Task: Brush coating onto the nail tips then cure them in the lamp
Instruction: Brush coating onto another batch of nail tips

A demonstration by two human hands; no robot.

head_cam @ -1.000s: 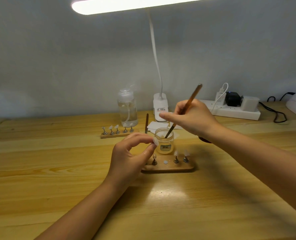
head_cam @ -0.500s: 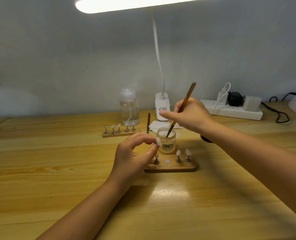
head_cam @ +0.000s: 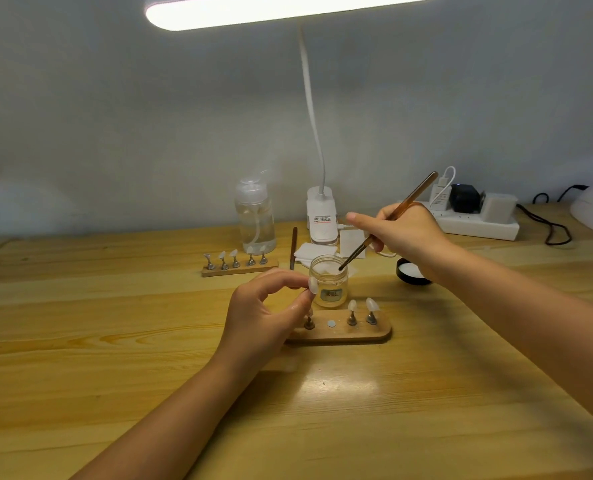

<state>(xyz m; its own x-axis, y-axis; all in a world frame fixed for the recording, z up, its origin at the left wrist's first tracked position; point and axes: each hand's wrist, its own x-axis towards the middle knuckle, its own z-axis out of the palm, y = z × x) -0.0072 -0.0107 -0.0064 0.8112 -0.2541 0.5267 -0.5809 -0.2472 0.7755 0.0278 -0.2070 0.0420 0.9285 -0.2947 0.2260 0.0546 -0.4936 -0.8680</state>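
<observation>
Bare wooden desk [head_cam: 323, 410] in front of both forearms, clutter kept to the back edge. Right hand [head_cam: 402, 233] pinches a brush [head_cam: 388, 220], bristle end dipped in the open glass jar [head_cam: 328, 282] of clear liquid, probably the coating. Left hand [head_cam: 264, 313] pinches one nail tip [head_cam: 311, 285] just left of the jar. Near wooden holder [head_cam: 340, 327] carries two more tips; its left end is hidden behind the left hand. Lamp head cut off at top.

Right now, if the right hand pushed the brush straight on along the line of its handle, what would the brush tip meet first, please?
Probably the liquid in the small glass jar. The right hand holds the brush slanting down and left, with its tip already at the jar's open mouth. Depth is unclear, so it might touch the inner wall instead.
</observation>
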